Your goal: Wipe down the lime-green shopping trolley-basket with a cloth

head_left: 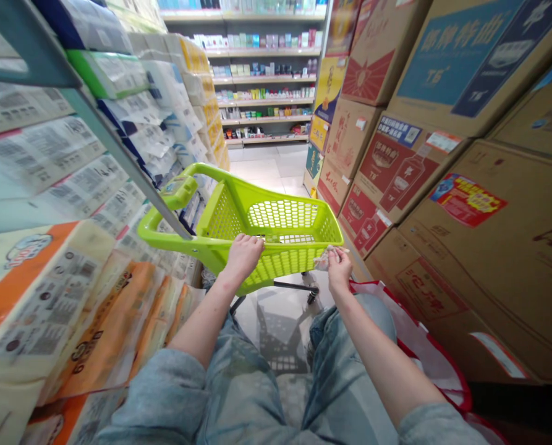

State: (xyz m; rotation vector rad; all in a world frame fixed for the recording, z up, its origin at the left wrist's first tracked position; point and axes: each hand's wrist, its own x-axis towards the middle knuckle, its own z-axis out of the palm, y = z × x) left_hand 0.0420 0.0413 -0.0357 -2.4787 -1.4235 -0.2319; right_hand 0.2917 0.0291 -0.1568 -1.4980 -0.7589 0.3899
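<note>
A lime-green shopping cart [285, 250] stands crosswise in front of my knees, its handle [155, 228] to the left. Over the near rim of its basket my left hand [246, 253] is closed, the fingers curled round the edge. My right hand [339, 266] is pinched on a small crumpled, whitish patterned piece [322, 258] by the basket's right corner; whether it is cloth, paper or plastic I cannot make out. A grey pole [127, 167] slants down to the cart's handle side.
Packs of tissue paper [48, 296] are stacked along the left. Cardboard cartons [470, 216] rise on the right, with a red-edged white bag [424, 346] beside my right leg. Shelves of small goods [266, 93] close the aisle's far end, beyond a tiled floor [276, 162].
</note>
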